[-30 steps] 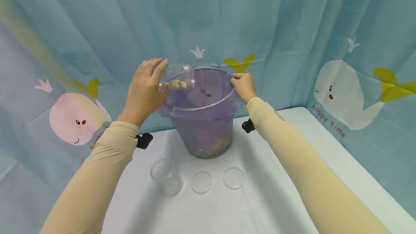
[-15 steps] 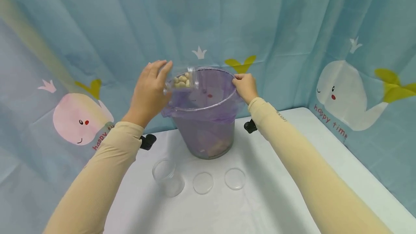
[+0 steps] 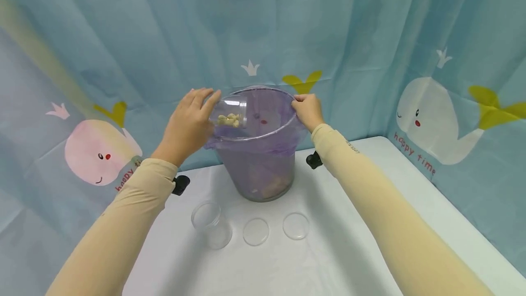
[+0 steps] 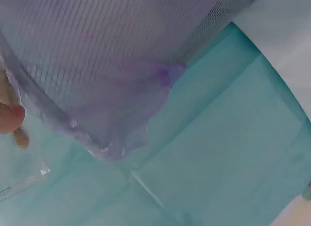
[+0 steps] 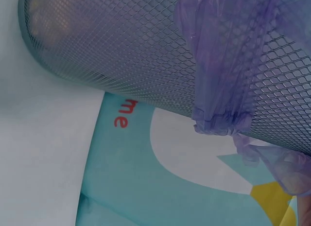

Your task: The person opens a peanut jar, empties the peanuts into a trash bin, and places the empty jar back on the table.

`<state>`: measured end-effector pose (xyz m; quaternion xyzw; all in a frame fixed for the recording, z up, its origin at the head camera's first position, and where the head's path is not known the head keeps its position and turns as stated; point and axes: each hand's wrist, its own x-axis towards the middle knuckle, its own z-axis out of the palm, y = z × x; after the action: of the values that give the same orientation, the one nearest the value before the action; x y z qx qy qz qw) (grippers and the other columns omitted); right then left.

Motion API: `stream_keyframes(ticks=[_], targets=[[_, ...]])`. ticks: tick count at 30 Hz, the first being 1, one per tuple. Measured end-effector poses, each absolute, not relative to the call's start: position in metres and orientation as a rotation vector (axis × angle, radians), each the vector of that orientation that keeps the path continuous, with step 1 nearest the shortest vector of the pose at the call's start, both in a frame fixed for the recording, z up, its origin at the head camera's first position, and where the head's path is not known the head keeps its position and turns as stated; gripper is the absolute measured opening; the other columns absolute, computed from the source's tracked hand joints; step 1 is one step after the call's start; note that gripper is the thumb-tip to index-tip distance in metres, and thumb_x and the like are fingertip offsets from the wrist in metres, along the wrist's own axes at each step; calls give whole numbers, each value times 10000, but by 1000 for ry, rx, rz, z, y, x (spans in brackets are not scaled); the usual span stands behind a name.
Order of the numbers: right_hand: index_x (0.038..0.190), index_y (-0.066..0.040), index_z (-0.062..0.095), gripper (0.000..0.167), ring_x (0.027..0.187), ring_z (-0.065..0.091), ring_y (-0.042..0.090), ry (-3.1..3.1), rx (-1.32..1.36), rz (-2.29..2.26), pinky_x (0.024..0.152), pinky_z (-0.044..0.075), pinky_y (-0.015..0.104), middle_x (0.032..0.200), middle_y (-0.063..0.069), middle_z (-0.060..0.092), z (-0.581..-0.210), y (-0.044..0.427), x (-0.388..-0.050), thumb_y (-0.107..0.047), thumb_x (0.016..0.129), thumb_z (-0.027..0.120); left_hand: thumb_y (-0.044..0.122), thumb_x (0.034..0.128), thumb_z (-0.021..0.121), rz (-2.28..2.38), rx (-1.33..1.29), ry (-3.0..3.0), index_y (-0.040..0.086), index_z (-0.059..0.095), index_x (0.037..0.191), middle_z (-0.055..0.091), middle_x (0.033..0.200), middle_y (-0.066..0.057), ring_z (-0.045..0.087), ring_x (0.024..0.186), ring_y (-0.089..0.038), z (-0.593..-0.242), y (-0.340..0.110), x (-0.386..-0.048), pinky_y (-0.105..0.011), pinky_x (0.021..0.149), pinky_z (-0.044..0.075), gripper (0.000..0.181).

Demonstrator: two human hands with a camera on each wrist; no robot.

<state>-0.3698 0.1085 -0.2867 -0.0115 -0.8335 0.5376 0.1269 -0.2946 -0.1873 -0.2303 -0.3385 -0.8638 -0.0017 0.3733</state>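
My left hand (image 3: pixel 185 124) grips a clear plastic jar (image 3: pixel 235 102), which lies on its side over the left part of the bin's mouth. Several beige, nut-like pieces (image 3: pixel 229 120) rest along its lower wall. The mesh wastebasket (image 5: pixel 121 51) stands upright, lined with a purple plastic bag (image 3: pixel 275 146) folded over its rim. At the right of that rim, my right hand (image 3: pixel 309 109) pinches the edge with the bag. Pale contents (image 3: pixel 277 186) show dimly through the bin's lower side. In the left wrist view only a fingertip (image 4: pixel 12 118) appears beside the jar.
On the white table (image 3: pixel 349 245), in front of the bin, stands another clear jar (image 3: pixel 213 227). Two round clear lids lie flat to its right, a nearer-left lid (image 3: pixel 255 232) and a right lid (image 3: pixel 296 226). A blue printed curtain (image 3: pixel 349 26) hangs close behind.
The left hand has moved slightly down and right, bringing the jar lower at the bin's mouth. The pieces inside were tossed up half a second ago and lie lower now. The right hand stays put.
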Motion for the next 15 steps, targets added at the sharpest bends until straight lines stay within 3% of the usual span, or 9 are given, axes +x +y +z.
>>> stream_keyframes(ticks=[6,15], targets=[[1335,-44,617,387,890,537,212,-2421,-44,1557,762,430,274,1390,147,606,-289,112,-372,-135,969,529,-49,737,781,-34,-786,-2143,-33,460,1418,508,1398,-283,470,1326,-455,-228,-181,-294,-497,1219,321,753],[1334,-56,619,384,1012,579,220,-2435,-56,1546,814,464,293,1385,137,611,-290,111,-373,-145,969,537,-55,754,762,-15,-830,-2199,-41,493,1388,530,1381,-291,488,1316,-457,-236,-178,-293,-501,1207,340,689]])
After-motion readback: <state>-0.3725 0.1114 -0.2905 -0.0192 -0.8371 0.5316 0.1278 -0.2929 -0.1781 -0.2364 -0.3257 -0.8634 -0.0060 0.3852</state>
